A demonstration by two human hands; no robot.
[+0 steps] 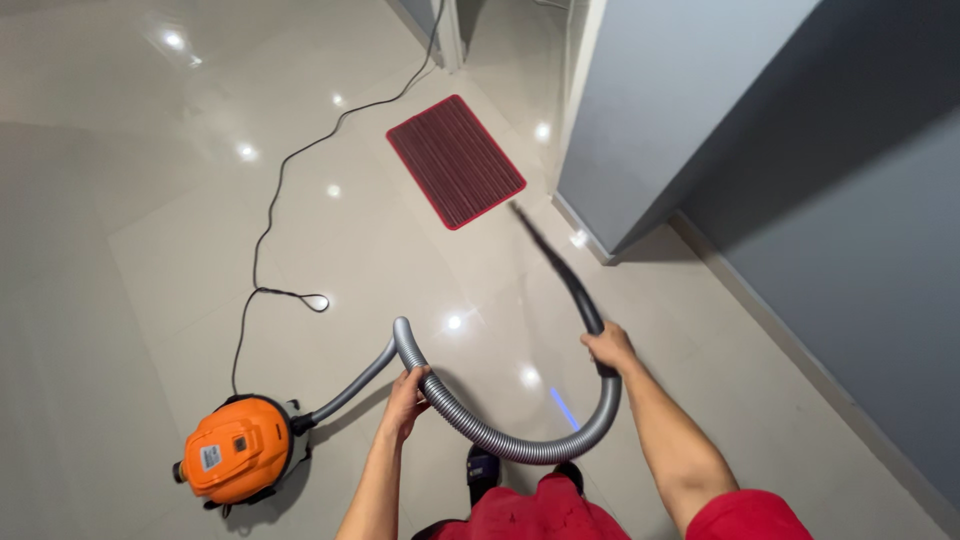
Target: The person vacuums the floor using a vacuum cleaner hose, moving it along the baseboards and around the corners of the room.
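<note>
so the left hand point(405, 395) is wrapped around the grey ribbed flexible vacuum hose point(500, 438), fingers closed on it just past the spot where the hose humps up off the floor. the right hand point(608, 347) is clamped on the black rigid handle tube point(592, 318), right where the hose joins it, fingers curled round so you mostly see the back of the hand.

the hose sags in a big u between the two hands, passing in front of the person's red shorts point(530, 515). its other end runs down left to the round orange canister vacuum with black trim point(238, 450), which sits on the glossy pale tiled floor point(120, 250) at lower left. the black tube stretches away and its blurred tip ends just beside the near corner of the dark red ribbed rectangular doormat point(455, 160).

a thin black power cord point(270, 210) snakes from the vacuum up across the tiles toward the doorway at the top. grey walls point(800, 180) on the right.
</note>
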